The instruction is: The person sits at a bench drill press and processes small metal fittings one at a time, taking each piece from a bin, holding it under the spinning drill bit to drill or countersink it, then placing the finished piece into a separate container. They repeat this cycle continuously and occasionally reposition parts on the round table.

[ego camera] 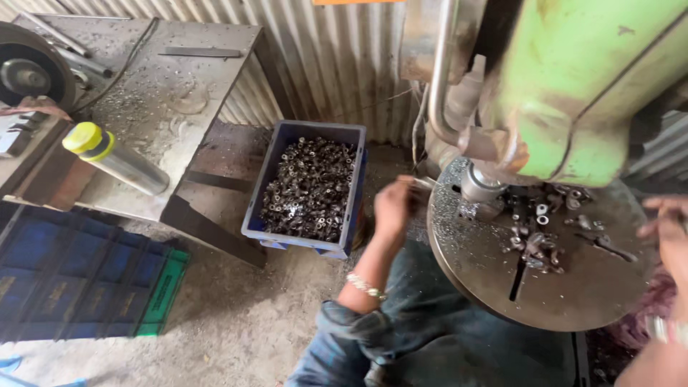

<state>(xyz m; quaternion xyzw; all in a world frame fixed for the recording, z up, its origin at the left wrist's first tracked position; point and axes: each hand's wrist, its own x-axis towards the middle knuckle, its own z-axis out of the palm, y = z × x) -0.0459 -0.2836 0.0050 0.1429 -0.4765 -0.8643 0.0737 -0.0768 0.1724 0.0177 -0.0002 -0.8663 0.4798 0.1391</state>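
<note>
My left hand [394,204] reaches toward the left rim of a round steel machine table [573,294], fingers curled and blurred; whether it holds a small part cannot be told. My right hand [670,233] hovers at the table's right edge, fingers apart, with nothing seen in it. Several small metal rings and nuts [537,222] lie on the table under the green drill press [573,86] and its spindle [479,188]. A blue crate [351,136] full of small metal rings stands on the floor to the left.
A steel workbench [158,100] with metal shavings holds a bottle with a yellow cap [115,158]. Blue and green crates [79,279] lie on the floor at left. Corrugated sheet wall behind. Another person's fingers [36,107] show at far left.
</note>
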